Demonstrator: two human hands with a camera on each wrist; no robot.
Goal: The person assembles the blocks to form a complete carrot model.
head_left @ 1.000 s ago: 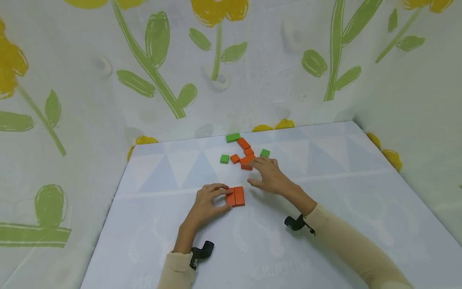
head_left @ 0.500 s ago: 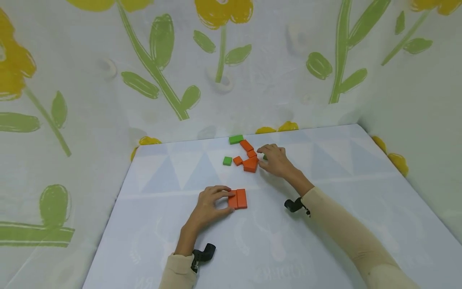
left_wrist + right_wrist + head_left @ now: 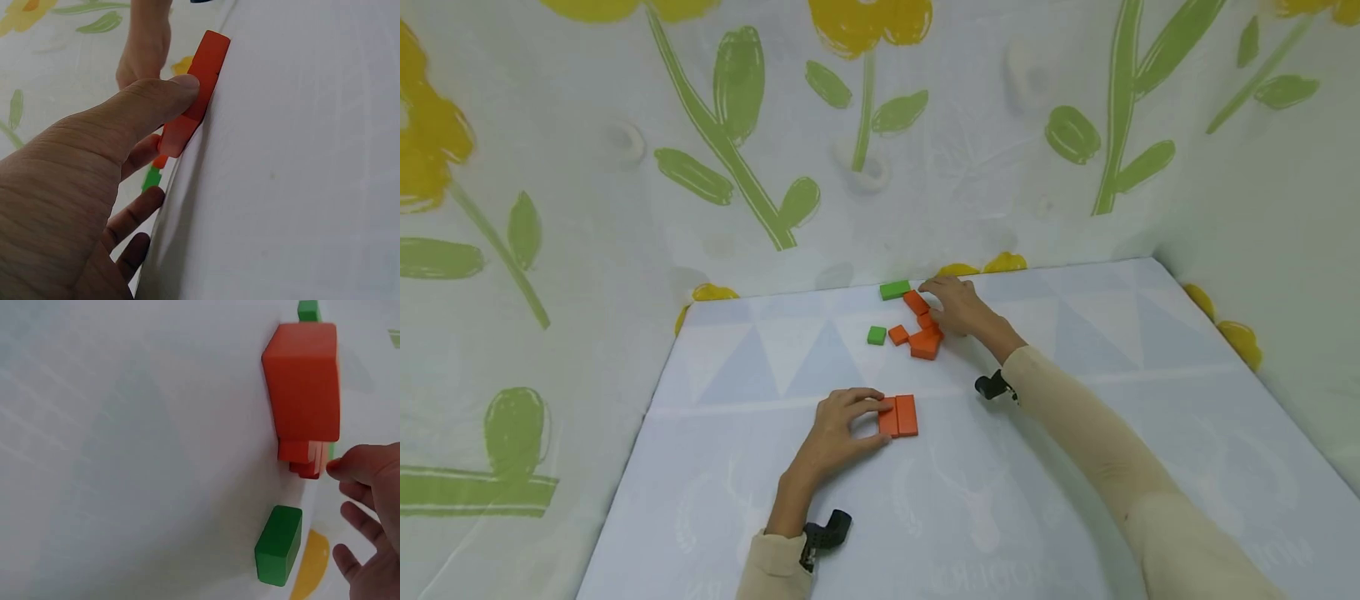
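Note:
My left hand pinches an orange rectangular block between thumb and fingertips; in the left wrist view the thumb lies against the orange side. A second orange block lies flush along its right side. Farther back, my right hand hovers over a loose group of blocks, fingers bent and apart, with nothing visibly gripped. Below its fingertips are a long orange block and a small orange one partly covered by the hand. A larger orange block sits just nearer.
Left of the group lie a small orange block and a small green block. A long green block is near the table's back edge. Another green block shows in the right wrist view. Flower-patterned cloth rises behind the table.
My right hand has moved from beside the larger orange block toward the back of the group, now covering the right-hand green block. My left hand stays at the paired orange blocks.

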